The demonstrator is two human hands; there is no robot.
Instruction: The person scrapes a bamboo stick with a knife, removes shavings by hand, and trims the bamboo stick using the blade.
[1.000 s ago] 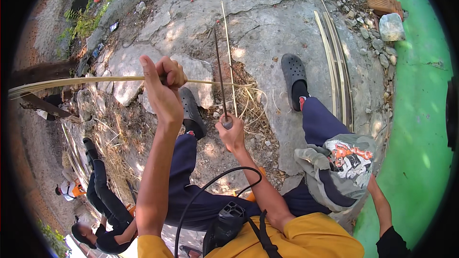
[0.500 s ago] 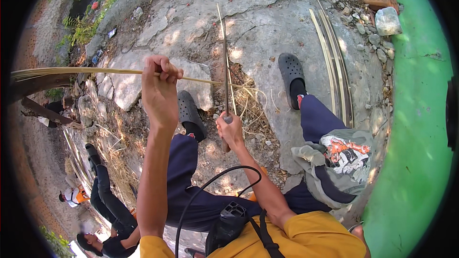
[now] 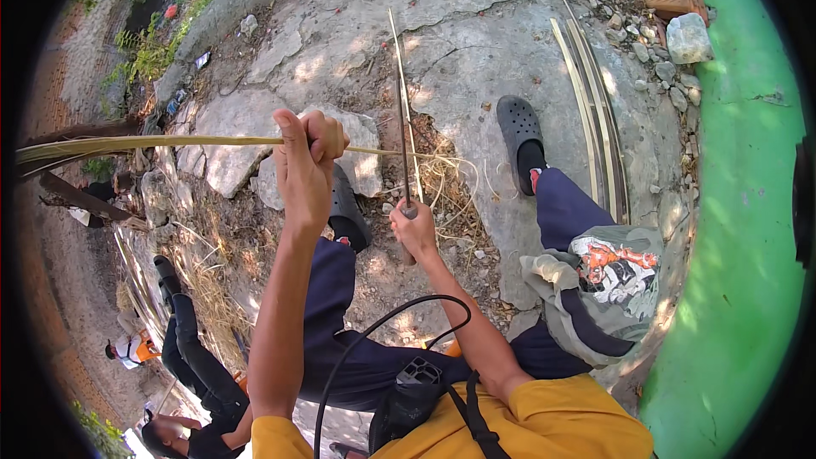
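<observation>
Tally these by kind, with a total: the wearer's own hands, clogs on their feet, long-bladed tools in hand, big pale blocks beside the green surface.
Left hand and right hand: 2
Clogs: 2
Long-bladed tool: 1
Pale block: 1
Total: 6

The pale strip (image 3: 187,141) looks wooden, the knife blade (image 3: 400,119) matt metal.

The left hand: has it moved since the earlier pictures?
Yes: the left hand has moved to the right, nearer to the long strips lying on the ground at right.
</observation>
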